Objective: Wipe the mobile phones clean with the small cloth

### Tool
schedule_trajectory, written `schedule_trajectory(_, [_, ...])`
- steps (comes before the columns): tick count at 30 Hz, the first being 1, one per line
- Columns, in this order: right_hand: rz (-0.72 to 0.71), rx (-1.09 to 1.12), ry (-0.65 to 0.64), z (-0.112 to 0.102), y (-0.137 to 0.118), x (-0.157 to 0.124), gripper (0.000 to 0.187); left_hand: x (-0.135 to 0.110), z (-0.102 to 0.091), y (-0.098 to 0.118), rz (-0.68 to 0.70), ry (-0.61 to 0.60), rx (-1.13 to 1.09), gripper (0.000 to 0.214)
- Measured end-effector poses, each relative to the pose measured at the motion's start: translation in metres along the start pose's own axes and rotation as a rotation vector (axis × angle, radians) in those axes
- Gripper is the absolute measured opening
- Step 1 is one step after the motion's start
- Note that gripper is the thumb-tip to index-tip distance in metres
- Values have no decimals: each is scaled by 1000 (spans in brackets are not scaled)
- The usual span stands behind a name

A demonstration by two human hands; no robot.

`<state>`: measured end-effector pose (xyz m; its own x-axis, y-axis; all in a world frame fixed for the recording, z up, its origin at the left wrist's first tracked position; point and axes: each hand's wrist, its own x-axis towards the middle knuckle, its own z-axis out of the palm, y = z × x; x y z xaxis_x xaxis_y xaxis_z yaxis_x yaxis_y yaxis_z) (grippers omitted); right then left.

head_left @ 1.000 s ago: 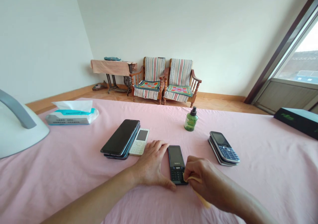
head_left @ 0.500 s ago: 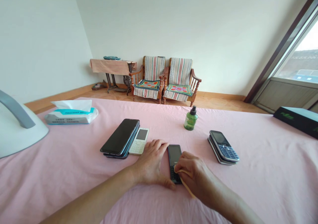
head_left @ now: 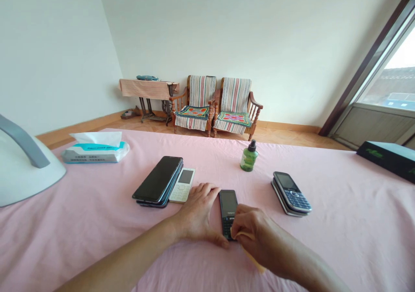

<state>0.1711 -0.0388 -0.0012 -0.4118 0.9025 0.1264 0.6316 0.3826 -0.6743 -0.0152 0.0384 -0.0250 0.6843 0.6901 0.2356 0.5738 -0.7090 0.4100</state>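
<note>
A black keypad phone (head_left: 228,205) lies face up on the pink cloth, its screen away from me. My left hand (head_left: 199,214) braces it, fingertips at the top left corner and thumb at the bottom edge. Bunched in the closed fingers of my right hand (head_left: 254,227) is a thin yellowish cloth (head_left: 256,261), pressed at the lower right keys; the fingers hide part of the keypad. Just beyond my left hand lies a white keypad phone (head_left: 182,186), beside a stack of dark smartphones (head_left: 158,179).
Right of my hands sits a stack of keypad phones (head_left: 292,192). A green spray bottle (head_left: 249,157) stands farther back. On the left are a tissue pack (head_left: 95,151) and a white appliance with a grey handle (head_left: 26,175). A black box (head_left: 385,158) lies far right.
My right hand has slid down the phone toward me with the cloth, uncovering more of the upper keypad. My left hand keeps its place on the phone.
</note>
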Motion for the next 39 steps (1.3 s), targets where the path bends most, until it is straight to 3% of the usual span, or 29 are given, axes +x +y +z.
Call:
schedule_trajectory(6, [-46,-25,138,8,-1,11,27,1,-4,5,-9,-23,12,102])
schedule_trajectory(12, [-91,81,-35,0,-3,5,31,2,-3,4,-12,-27,13,101])
schedule_trajectory(18, [-127,23,137,4,-3,15,33,2,-3,4,-9,-25,22,101])
schedule_trajectory(22, [-97,60,22,-2,-7,7,34,2,-2,2,0,-16,12,104])
schedule_trajectory(28, [-21,120,-157,-29,-8,-10,30,0,-2,0,-12,-32,-8,111])
schedule_trajectory(34, [181,207,174,-29,10,1,14,-5,-5,5,-37,-43,-41,119])
schedule_trajectory(39, [237,323,247,-10,10,8,10,-11,-6,18,-38,-9,-102,95])
